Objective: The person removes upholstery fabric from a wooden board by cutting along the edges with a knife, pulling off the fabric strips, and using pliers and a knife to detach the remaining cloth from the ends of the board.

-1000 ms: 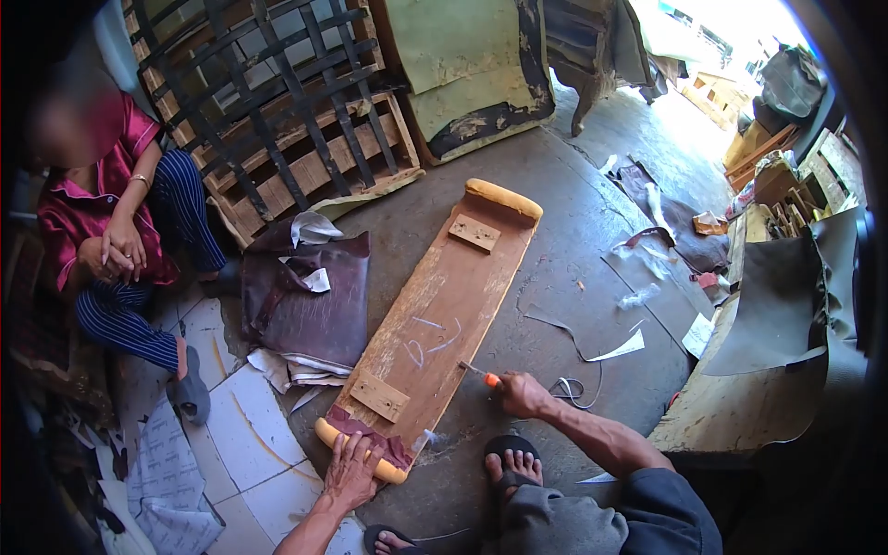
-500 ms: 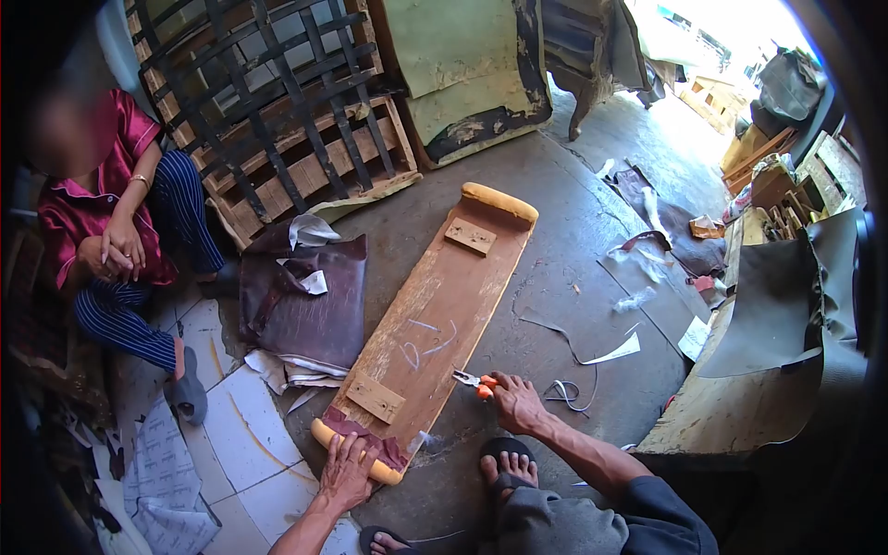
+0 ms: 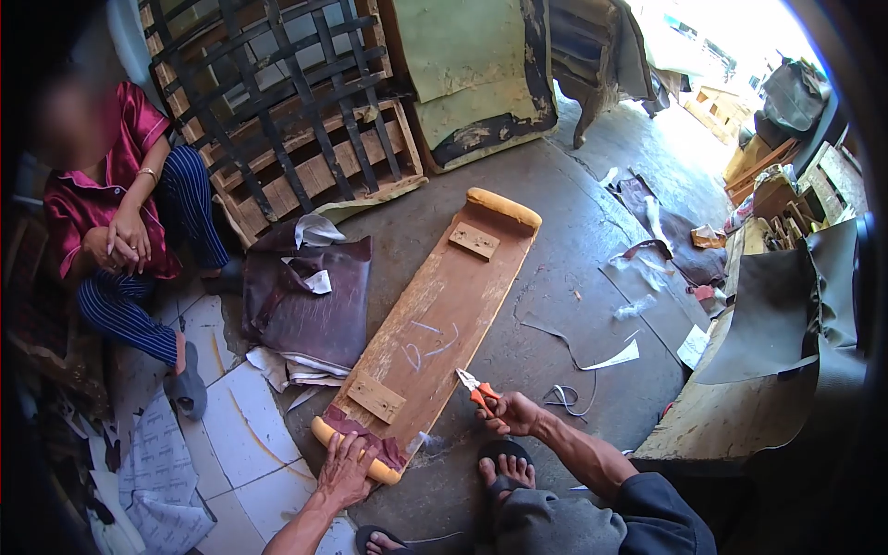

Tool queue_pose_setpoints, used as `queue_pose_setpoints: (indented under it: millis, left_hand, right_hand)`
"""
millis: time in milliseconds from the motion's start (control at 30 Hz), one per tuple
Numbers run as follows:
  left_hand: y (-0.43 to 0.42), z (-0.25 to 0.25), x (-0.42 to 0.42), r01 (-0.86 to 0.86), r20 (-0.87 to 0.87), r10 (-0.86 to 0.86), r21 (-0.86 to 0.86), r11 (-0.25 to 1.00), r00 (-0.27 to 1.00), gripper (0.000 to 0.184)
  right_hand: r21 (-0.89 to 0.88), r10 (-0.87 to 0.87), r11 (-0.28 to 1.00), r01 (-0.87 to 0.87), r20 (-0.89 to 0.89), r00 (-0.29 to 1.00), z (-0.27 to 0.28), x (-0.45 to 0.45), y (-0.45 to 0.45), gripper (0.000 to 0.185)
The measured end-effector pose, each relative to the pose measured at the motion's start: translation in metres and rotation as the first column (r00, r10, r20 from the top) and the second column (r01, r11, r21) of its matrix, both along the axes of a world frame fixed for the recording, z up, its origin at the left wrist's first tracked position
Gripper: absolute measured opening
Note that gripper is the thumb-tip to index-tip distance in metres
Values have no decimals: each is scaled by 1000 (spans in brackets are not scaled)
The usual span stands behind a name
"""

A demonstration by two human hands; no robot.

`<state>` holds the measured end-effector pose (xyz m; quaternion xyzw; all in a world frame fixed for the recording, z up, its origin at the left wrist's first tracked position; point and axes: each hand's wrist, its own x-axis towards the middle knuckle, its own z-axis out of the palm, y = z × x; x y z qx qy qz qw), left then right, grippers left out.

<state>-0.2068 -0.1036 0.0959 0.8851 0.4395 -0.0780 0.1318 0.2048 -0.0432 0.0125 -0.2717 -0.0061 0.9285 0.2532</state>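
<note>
A long wooden board [image 3: 453,305] lies slantwise on the floor, with yellow foam padding at both ends, two small wooden blocks screwed to it and chalk marks. My left hand [image 3: 347,470] grips its near end, fingers over the yellow foam [image 3: 382,473], beside a flap of maroon leather [image 3: 388,450]. In my right hand [image 3: 513,413] is a pair of pliers [image 3: 479,392] with orange handles. The jaws point up and left, close to the board's right edge. My fingers are wrapped round the handles.
A seated person [image 3: 120,213] is on the left, hands together. Folded maroon leather [image 3: 319,314] lies left of the board. A webbed wooden frame [image 3: 277,102] leans behind. Scraps and strips [image 3: 615,356] litter the floor at right, near a bench [image 3: 684,416] draped with dark leather.
My right hand has turned and shifted slightly down, so more of the pliers' orange handles shows. My left hand stays on the foam end. The view has shifted a little.
</note>
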Motion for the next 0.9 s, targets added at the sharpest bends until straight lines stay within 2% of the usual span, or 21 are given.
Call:
queue_pose_setpoints:
  millis: [67, 100, 133, 167, 200, 233, 267, 300, 333, 367, 400, 467, 533, 600, 633, 667, 700, 733, 767, 800, 900]
  left_hand:
    - [-3, 0, 0, 1, 6, -1, -5, 1000, 1000, 64]
    - [0, 0, -1, 7, 9, -7, -1, 1000, 1000, 64]
    - [0, 0, -1, 2, 6, -2, -6, 1000, 1000, 64]
    - [1, 2, 0, -7, 1, 7, -17, 1000, 1000, 64]
    - [0, 2, 0, -15, -1, 15, -27, 1000, 1000, 64]
    - [-4, 1, -1, -14, -5, 14, -35, 999, 1000, 64]
    - [-4, 0, -2, -10, -4, 10, -21, 1000, 1000, 64]
    - [0, -2, -1, -6, 0, 6, -2, 1000, 1000, 64]
    - [1, -3, -2, -5, 3, 5, 1, 1000, 1000, 64]
    - [0, -1, -1, -4, 2, 4, -5, 1000, 1000, 64]
    - [0, -1, -1, -4, 0, 4, -12, 1000, 1000, 64]
    - [1, -3, -1, -7, 28, 7, -11, 1000, 1000, 65]
    - [-1, -3, -2, -18, 53, 18, -16, 1000, 998, 67]
    - [0, 0, -1, -7, 50, 8, -26, 1000, 999, 66]
    - [-1, 0, -3, -12, 48, 13, -29, 999, 999, 66]
    - [-1, -1, -3, -14, 43, 15, -21, 1000, 999, 66]
    - [-1, -2, -2, -14, 41, 14, -10, 1000, 999, 66]
    - [-2, -6, 0, -12, 49, 12, -7, 1000, 999, 66]
    - [-2, -10, -3, 0, 32, 0, 8, 1000, 999, 66]
    - [0, -6, -2, 7, 10, -7, 23, 1000, 1000, 66]
    - [-4, 5, 0, -17, -11, 17, -29, 999, 1000, 66]
  right_hand:
    - [-120, -64, 992, 44, -163, 985, -6, -6, -9, 28]
    - [-42, -74, 997, 67, -207, 976, -7, -15, -13, 28]
    - [-46, -70, 997, 62, -210, 975, -9, -23, -16, 28]
    - [335, 2, 933, -130, 358, 934, 5, -34, -18, 30]
    - [503, -160, 723, -474, 789, 594, 21, -39, -18, 33]
    - [457, -311, 499, -736, 888, 340, 38, -39, -19, 36]
    - [459, -315, 503, -733, 887, 339, 39, -41, -22, 36]
    - [361, -593, 346, -866, 799, 96, 39, -43, -24, 37]
    - [182, -820, 232, -956, 565, -92, 38, -43, -27, 38]
    - [27, -801, 245, -969, 568, -186, 33, -43, -27, 44]
    - [25, -801, 245, -969, 568, -188, 29, -41, -27, 44]
    - [-137, -868, 244, -960, 410, -279, 28, -38, -26, 45]
    - [-100, -891, 233, -967, 377, -254, 34, -32, -19, 40]
    - [120, -647, 196, -973, 762, -36, 20, -20, -12, 37]
    - [345, -727, 202, -916, 680, 96, 3, -13, -9, 26]
    - [346, -726, 203, -916, 681, 96, 4, -11, -3, 26]
    - [392, -352, 492, -777, 906, 235, 11, -5, 10, 21]
    - [266, 48, 742, -615, 894, 446, 17, 1, 18, 17]
    - [314, 7, 764, -564, 870, 494, 17, 0, 15, 17]
    - [347, -191, 625, -699, 937, 293, 24, -7, 9, 20]
    - [320, -176, 608, -727, 947, 270, 24, -18, -7, 22]
